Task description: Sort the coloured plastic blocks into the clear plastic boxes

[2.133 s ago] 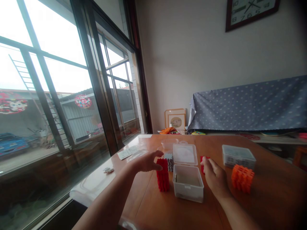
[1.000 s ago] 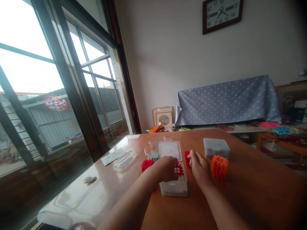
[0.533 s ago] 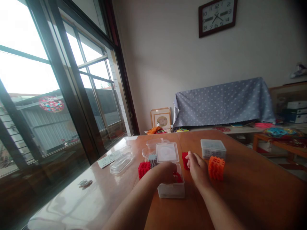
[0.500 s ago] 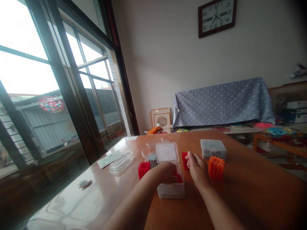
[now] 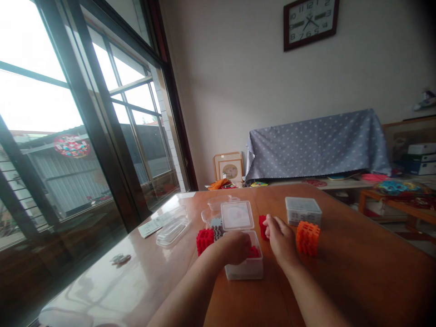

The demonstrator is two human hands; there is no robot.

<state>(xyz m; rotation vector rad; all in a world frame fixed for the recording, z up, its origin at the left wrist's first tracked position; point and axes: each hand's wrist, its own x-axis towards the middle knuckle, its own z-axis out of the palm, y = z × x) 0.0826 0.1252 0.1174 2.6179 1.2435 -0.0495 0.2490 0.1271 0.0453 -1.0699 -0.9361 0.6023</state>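
My left hand (image 5: 236, 246) reaches down into an open clear plastic box (image 5: 244, 271) with its lid (image 5: 237, 215) folded back. Loose red pieces (image 5: 253, 252) lie in the box by its fingers, whose tips are hidden. My right hand (image 5: 279, 235) is closed on a small red notched block (image 5: 262, 227), held just right of the box. Left of the box, partly behind my left forearm, is a larger red block (image 5: 205, 241) of notched pieces joined together, with grey pieces (image 5: 218, 232) beside it. An orange block (image 5: 308, 239) of the same kind stands right of my right hand.
A closed clear box (image 5: 303, 211) sits behind the orange block. Clear plastic lids (image 5: 172, 230), a paper sheet (image 5: 150, 228) and a small shiny item (image 5: 120, 260) lie on the left of the wooden table (image 5: 354, 272). A glass window is at the left.
My left hand has shifted slightly inside the box, among the red pieces. My right hand keeps hold of the red block in nearly the same place.
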